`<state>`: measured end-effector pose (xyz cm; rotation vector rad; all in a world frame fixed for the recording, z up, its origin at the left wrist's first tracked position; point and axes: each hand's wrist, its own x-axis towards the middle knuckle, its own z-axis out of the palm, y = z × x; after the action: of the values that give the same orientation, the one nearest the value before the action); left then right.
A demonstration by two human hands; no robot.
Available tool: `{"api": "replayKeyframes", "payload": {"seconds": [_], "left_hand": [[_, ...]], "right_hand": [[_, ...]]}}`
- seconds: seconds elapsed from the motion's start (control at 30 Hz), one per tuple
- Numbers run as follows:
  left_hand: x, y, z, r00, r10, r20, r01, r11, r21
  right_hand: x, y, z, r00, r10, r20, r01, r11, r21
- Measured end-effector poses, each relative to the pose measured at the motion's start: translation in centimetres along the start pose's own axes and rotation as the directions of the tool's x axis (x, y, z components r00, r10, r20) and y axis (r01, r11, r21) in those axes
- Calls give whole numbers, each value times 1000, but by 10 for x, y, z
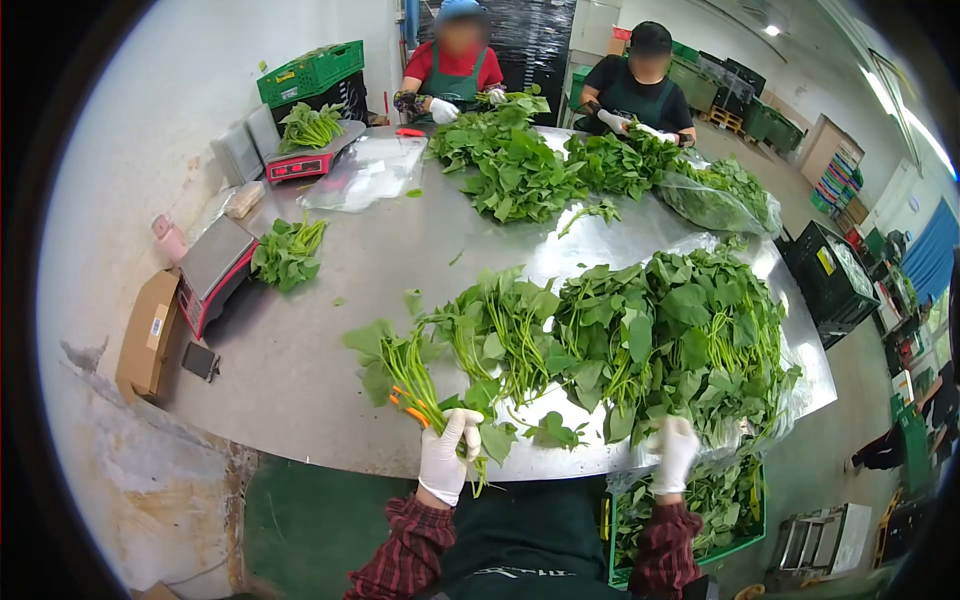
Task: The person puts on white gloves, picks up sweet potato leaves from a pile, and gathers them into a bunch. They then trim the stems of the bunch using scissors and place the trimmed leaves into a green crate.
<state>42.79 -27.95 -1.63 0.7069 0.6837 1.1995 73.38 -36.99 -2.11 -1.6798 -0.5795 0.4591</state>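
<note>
- Head view: left hand (447, 452), gloved, clenched round a bunch of greens (405, 372) at the surface (300, 370) edge.
- Right hand (674, 452) reaches into the loose pile (670, 340); its grip cannot be told.
- Done: two bunches (288, 252) beside scales (213, 268). Left: the large pile, plus a crate (690, 520) below.

No legible text or labels

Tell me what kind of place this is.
Likely a vegetable packing room: piles of leafy greens on a steel table, weighing scales, and green crates. The left hand grips a bunch of stems.
</note>
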Motion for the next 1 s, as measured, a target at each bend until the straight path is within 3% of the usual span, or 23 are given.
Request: {"api": "replayKeyframes", "payload": {"seconds": [0.03,0.07,0.1,0.13,0.17,0.23,0.27,0.33,0.4,0.53,0.57,0.6,0.63,0.67,0.73,0.8,0.87,1.0], "left_hand": [[0,-1,0,1000,-14,-3,14,1000,-3],[-1,-2,-1,1000,-13,-5,13,1000,-4],[-1,-3,-2,1000,-10,-5,10,1000,-7],[-1,-2,-3,1000,-5,-7,5,1000,-10],[-2,0,-2,1000,-2,-14,2,1000,-14],[-5,4,-2,1000,3,-28,-4,1000,-12],[-6,6,-3,999,3,-34,-3,1000,-11],[-6,9,-7,999,18,-33,-18,1000,5],[-8,12,-10,998,9,-64,-6,999,48],[-6,10,-17,996,30,-82,-29,999,14],[-4,10,-14,996,30,-84,-29,999,17],[-4,8,-11,997,17,-72,-16,1000,12],[-2,6,-7,998,20,-60,-18,999,29],[-1,4,-1,999,23,-49,-21,999,47],[1,1,16,1000,-8,-29,10,998,62],[8,0,39,999,-26,-25,31,982,188],[16,-1,64,1000,-25,-2,24,985,173],[31,-17,96,990,17,141,-69,923,379]], "right_hand": [[1,7,22,976,-133,172,149,985,-83],[-7,-9,50,955,-46,295,88,987,-132],[-6,-3,77,808,-265,526,383,915,-127],[-15,-27,105,781,-89,619,265,944,-199],[-10,-11,138,621,-459,636,672,729,-130],[-7,-21,186,507,-437,743,802,554,-221],[2,-10,207,431,-537,725,889,392,-238],[14,10,237,540,-488,686,839,249,-483],[30,23,241,524,-488,698,835,131,-534],[53,-7,211,613,-634,471,784,416,-461],[45,-40,193,793,-465,394,581,771,-261],[38,-67,175,900,-232,369,254,967,-13],[41,-69,164,923,-207,326,172,976,133],[40,-73,152,946,-162,281,120,980,161],[40,-64,138,931,-263,254,251,965,83],[34,-49,121,898,-324,298,375,917,-133],[12,-54,112,704,-667,245,709,641,-293],[-24,-62,92,587,-693,418,809,506,-298]]}}
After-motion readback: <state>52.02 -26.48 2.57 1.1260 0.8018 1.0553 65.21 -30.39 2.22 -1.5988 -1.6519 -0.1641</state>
